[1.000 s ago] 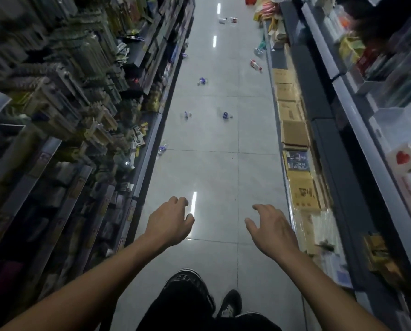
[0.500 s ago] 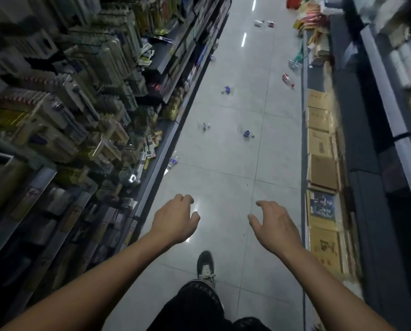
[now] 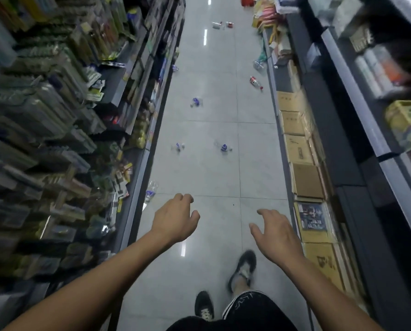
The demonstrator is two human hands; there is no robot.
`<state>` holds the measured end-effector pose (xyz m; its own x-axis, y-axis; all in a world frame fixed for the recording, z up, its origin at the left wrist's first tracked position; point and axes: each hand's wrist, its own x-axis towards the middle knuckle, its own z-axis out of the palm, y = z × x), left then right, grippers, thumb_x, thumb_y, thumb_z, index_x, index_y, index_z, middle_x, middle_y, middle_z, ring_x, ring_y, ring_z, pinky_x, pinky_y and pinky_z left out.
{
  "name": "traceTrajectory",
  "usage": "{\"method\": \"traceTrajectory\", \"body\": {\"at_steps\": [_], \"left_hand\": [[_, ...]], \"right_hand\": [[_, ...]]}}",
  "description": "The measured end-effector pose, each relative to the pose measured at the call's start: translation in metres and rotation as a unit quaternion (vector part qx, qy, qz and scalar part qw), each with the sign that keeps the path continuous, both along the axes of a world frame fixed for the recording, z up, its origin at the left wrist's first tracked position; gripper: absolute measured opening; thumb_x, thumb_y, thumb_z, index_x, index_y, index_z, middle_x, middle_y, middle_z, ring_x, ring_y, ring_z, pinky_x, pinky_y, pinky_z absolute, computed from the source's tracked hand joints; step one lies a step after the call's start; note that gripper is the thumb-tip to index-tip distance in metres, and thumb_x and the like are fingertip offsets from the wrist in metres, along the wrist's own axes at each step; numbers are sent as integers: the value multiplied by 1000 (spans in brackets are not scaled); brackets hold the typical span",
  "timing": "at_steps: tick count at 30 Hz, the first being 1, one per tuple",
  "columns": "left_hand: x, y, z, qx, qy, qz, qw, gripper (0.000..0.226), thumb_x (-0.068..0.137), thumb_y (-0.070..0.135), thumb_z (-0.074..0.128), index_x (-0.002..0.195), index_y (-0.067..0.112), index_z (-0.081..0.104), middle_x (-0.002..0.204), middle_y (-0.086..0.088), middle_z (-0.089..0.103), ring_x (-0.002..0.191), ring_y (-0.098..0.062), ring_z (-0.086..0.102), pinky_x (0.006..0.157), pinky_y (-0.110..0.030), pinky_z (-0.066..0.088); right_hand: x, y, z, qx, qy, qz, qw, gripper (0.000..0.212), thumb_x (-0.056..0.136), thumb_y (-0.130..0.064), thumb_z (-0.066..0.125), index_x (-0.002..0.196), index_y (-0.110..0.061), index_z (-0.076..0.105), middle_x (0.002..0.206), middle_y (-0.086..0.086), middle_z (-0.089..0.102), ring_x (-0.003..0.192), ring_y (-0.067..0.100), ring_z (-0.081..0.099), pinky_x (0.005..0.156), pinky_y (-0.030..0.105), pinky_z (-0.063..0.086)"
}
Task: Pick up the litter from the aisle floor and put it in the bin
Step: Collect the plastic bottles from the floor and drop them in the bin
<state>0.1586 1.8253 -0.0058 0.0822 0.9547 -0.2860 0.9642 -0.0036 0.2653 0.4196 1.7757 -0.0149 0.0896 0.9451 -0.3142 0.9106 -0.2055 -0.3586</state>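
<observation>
Litter lies scattered on the grey tiled aisle floor (image 3: pixel 214 168): a clear crushed bottle (image 3: pixel 151 188) against the base of the left shelf (image 3: pixel 137 177), two small blue-and-clear pieces (image 3: pixel 224 147) (image 3: pixel 179 146) in the middle, another (image 3: pixel 196 102) farther on, and a red-labelled bottle (image 3: pixel 256 82) near the right shelf. The far pieces (image 3: pixel 221 25) are too blurred to identify, and a red object (image 3: pixel 247 0) at the aisle's end is cut off by the frame. The left hand (image 3: pixel 175 220) and right hand (image 3: pixel 279 232) hang over the floor, each grip loosely curled and holding nothing.
</observation>
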Motion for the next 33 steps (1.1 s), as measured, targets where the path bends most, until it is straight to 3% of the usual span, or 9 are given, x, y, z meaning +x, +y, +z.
{"method": "traceTrajectory", "body": {"at_steps": [7, 16, 20, 25, 33], "left_hand": [[57, 125, -6, 0, 8, -19, 1000, 44, 95, 39, 43, 135, 21, 51, 131, 0, 55, 105, -23, 60, 78, -35, 46], [85, 239, -4, -13, 20, 64, 998, 44, 95, 40, 43, 135, 22, 51, 130, 1, 56, 106, -22, 60, 76, -34, 44], [63, 267, -5, -25, 16, 124, 992, 45, 95, 42, 43, 135, 22, 50, 133, 0, 55, 112, -24, 58, 86, -38, 50], [16, 299, -10, -27, 9, 206, 978, 44, 94, 43, 42, 133, 23, 50, 131, 1, 55, 109, -24, 59, 82, -38, 50], [-68, 360, -25, -38, -19, 279, 959, 46, 94, 40, 43, 135, 22, 51, 139, 1, 54, 115, -21, 59, 88, -37, 48]], "right_hand": [[51, 109, -16, 2, 19, -20, 1000, 53, 100, -47, 48, 145, -20, 47, 142, -2, 52, 131, 20, 44, 99, 37, 45], [77, 266, -18, -25, 44, 50, 997, 53, 101, -48, 45, 147, -21, 44, 144, -3, 50, 132, 19, 43, 101, 35, 44], [55, 328, -16, -31, 48, 112, 992, 53, 101, -48, 46, 147, -22, 43, 145, -4, 48, 133, 17, 42, 102, 34, 44], [3, 406, -18, -22, 43, 198, 979, 53, 100, -48, 47, 146, -22, 45, 144, -4, 50, 132, 17, 43, 101, 34, 44], [-93, 512, -20, -26, 18, 279, 960, 52, 100, -48, 48, 145, -22, 45, 143, -2, 51, 133, 20, 43, 102, 40, 46]]}}
